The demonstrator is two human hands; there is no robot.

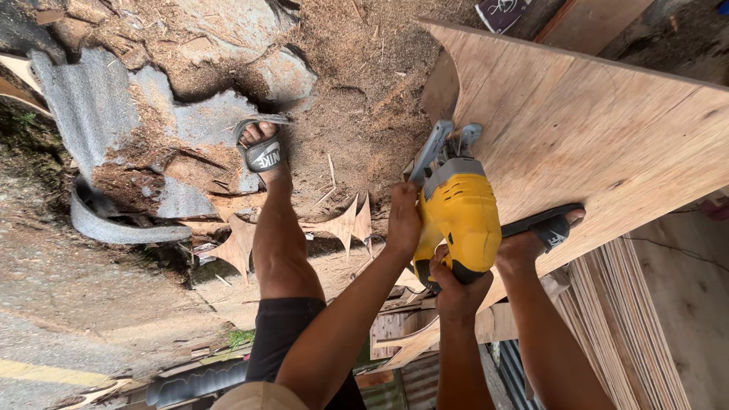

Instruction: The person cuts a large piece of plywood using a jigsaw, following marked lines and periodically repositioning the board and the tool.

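Both hands wrapped tight on one yellow jigsaw (458, 220): left hand (404, 220) clamps its left side, right hand (456, 288) closes round the near handle. The saw sits at the near-left edge of one big plywood sheet (607, 129), with one sandalled foot (539, 231) planted on it just right of the saw. Looks risky to me, a kick or wander could run the blade toward that foot. Other foot (262, 148) is on the sawdust floor; a few pointed offcuts (349, 224) lie around.

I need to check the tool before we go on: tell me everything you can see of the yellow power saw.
The yellow power saw has a yellow plastic-looking body, grey front housing and grey metal base plate. It sits at the near edge of the plywood sheet. The left hand presses its side; the right hand grips its rear handle. The blade is hidden.
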